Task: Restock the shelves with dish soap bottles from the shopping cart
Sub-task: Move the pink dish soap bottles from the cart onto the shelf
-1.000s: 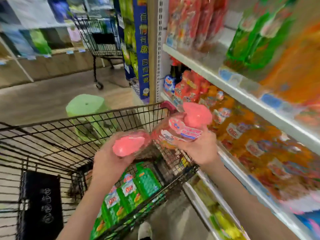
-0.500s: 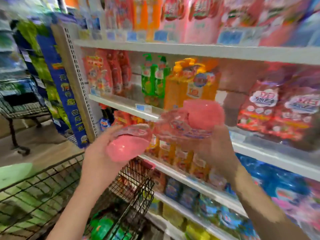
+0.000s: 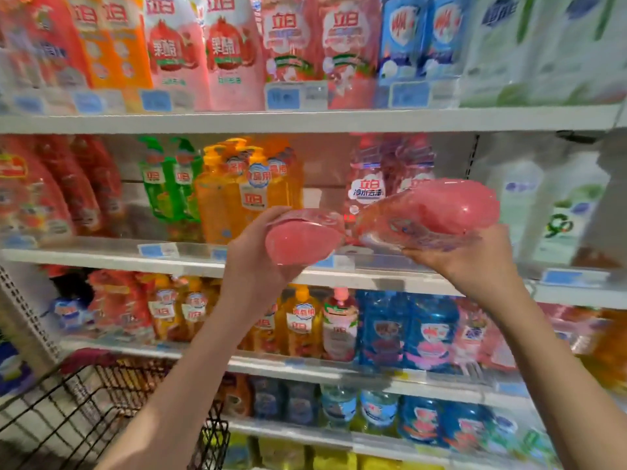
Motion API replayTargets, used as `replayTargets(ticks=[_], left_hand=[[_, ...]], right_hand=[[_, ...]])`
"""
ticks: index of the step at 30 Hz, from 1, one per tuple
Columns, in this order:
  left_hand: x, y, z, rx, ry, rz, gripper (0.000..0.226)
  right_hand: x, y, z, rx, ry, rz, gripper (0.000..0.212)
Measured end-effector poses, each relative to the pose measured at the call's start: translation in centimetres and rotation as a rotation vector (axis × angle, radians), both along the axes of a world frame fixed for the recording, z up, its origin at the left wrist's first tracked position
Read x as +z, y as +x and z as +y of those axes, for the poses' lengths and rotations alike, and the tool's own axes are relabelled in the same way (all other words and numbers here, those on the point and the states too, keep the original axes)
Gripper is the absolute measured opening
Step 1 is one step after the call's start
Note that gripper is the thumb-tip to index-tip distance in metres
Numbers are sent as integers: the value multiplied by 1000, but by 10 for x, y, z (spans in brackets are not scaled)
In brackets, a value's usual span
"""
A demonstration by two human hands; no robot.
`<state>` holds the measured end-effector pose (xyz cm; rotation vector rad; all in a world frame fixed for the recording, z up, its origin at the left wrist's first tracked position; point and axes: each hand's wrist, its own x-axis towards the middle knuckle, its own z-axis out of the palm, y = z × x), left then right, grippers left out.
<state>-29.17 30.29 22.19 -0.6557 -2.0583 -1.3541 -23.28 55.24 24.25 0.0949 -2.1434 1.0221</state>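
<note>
while each hand holds a pink bottle, the middle shelf waits just beyond

because the stock is carried two at a time, the left hand (image 3: 258,262) wraps its fingers around the first pink bottle (image 3: 303,240), gripping the body so that the base faces the camera. the right hand (image 3: 475,266) cradles the second pink bottle (image 3: 437,212) from below, fingers curled up around its side, so it lies nearly flat. both bottles are in the air, with their near ends close together between the hands; the blur hides whether they touch.

just beyond the hands, and a little below them, runs the middle shelf (image 3: 101,257). a bare gap (image 3: 325,171) opens above the left hand. it lies between the orange bottles (image 3: 251,191) to that hand's left and a matching pink row (image 3: 383,174) behind the right hand's load. that gap looks like the intended spot, which would explain why both bottles are raised to this height. each would likely need turning upright before it is set down.

the shopping cart (image 3: 84,412) sits low, down and left of the left forearm; what it holds cannot be seen.
</note>
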Motion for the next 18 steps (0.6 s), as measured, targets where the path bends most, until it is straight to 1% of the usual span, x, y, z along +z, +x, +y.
replayTargets(ticks=[2,5,6,10,12,13,16,18], left_hand=[[3,-13,24,-28,-26,-4,59],[2,-37,51,-82,-58,-8,66],[4,-43,60,-99,-66,-22,64],[12,-61,90,-85,-122,-77,47],[15,-72,100,-95,-148,-103,40],[15,-77,104,-111,-162,-125,39],[15,-92,115,-176,-180,-176,54],[15,-101,120,-190,-156,-216,60]], right_hand=[[1,-2,18,-30,28,23,57],[3,-9,42,-94,107,0,59],[4,-13,49,-108,116,-16,60],[5,-34,68,-114,150,-57,70],[3,-45,73,-104,141,-61,71],[1,-50,75,-95,142,-67,70],[-5,-66,84,-70,138,-117,72],[-8,-75,93,-63,122,-166,70]])
